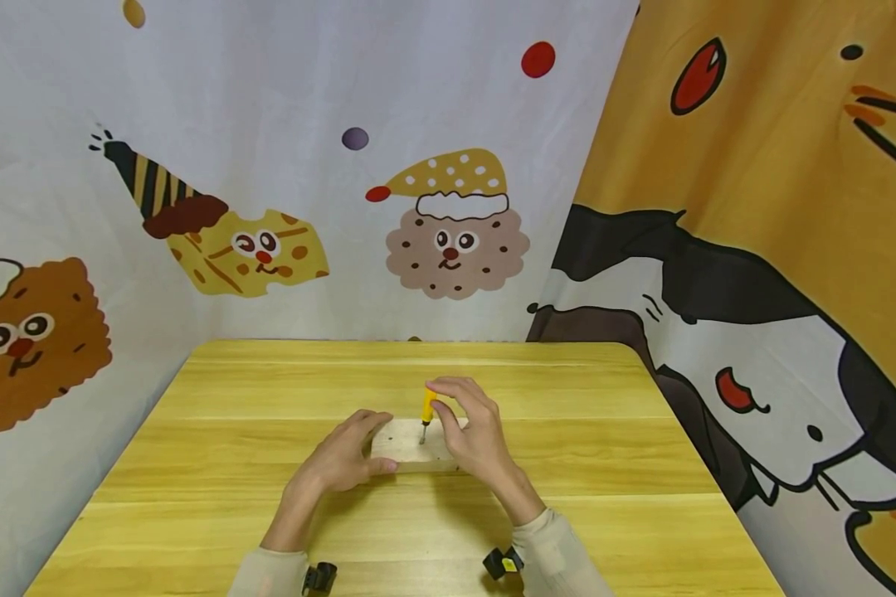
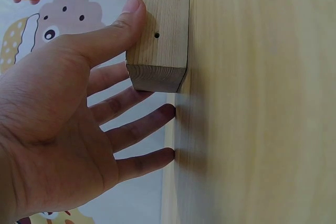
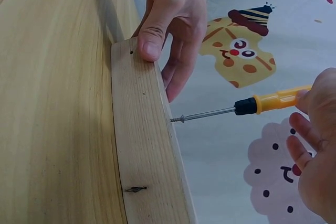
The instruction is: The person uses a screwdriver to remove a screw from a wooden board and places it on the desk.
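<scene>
Screw [image 3: 177, 119] seems only partly inside wooden block [image 1: 405, 444]: some thread and head show outside, so driving looks begun, not finished. Block lies between thumb and fingers of left hand [image 1: 347, 452], gripped at its end; lower fingers spread apart. Right hand [image 1: 479, 433] pinches yellow screwdriver [image 1: 429, 405] by handle; metal shaft [image 3: 210, 114] reaches from fingers down to screw. Block is pale, rectangular, straight-grained; small round hole [image 2: 156, 35] near left thumb, dark rough mark [image 3: 136, 189] farther away.
</scene>
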A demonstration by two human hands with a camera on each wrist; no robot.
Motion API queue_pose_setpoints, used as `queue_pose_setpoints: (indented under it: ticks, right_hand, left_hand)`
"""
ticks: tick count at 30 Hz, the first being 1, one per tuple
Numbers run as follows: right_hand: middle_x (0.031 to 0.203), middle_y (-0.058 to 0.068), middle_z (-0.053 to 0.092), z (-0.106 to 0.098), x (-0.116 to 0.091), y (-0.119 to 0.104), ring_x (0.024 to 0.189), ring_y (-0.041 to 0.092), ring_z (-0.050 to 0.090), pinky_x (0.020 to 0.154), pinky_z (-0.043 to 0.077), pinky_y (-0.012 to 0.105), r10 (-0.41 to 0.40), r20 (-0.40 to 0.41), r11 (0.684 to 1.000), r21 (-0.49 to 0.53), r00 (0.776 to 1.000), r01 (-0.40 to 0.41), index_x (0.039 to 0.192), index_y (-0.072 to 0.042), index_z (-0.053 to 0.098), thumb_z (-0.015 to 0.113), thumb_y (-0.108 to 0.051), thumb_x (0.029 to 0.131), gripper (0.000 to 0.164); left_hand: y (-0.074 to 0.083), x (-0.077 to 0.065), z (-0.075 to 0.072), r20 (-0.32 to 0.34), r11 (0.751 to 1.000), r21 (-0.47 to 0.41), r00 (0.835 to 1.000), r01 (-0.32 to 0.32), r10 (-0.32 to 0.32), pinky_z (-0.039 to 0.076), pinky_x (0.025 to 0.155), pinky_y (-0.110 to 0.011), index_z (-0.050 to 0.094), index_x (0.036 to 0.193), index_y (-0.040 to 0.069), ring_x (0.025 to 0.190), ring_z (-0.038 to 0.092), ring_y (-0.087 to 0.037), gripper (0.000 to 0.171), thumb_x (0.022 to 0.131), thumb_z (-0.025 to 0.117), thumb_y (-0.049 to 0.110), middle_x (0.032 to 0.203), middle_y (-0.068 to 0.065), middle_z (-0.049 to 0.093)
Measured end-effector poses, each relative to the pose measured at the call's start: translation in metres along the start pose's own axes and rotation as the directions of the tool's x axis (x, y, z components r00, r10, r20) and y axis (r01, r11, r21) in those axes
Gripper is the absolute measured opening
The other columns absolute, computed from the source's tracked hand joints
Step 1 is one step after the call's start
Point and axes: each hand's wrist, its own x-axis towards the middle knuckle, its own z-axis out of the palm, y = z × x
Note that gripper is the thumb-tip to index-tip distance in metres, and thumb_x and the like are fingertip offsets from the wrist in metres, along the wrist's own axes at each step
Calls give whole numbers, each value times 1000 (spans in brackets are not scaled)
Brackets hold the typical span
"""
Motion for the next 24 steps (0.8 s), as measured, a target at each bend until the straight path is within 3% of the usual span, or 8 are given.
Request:
queue_pose_setpoints:
  ticks: [9, 18, 24]
  right_hand:
    - [127, 14, 80, 0, 0, 0, 118, 32, 78, 100, 69, 43, -7, 16, 1000, 26, 1000, 7, 129, -5, 79, 79, 12, 98, 35]
    - [115, 11, 76, 1, 1, 2, 106, 28, 77, 97, 68, 36, -28, -13, 999, 34, 1000, 28, 122, -5, 80, 88, 7, 93, 32]
    - [116, 11, 77, 1, 2, 2, 106, 28, 77, 98, 67, 35, -36, -12, 999, 35, 999, 36, 122, -4, 80, 87, 9, 93, 33]
  left_hand:
    - [-1, 0, 1, -5, 1000, -3, 1000, -8, 8, 52, 121, -69, 60, 162, 7, 147, 62, -45, 81, 95, 94, 35, 159, -18, 63]
    - [-2, 0, 1, -6, 1000, -6, 1000, -15, 15, 53, 120, -69, 60, 162, 7, 146, 63, -44, 80, 95, 94, 34, 158, -17, 63]
    - [-1, -1, 0, -7, 1000, 1, 1000, -18, 18, 53, 120, -69, 60, 162, 7, 146, 63, -45, 81, 95, 94, 36, 158, -18, 63]
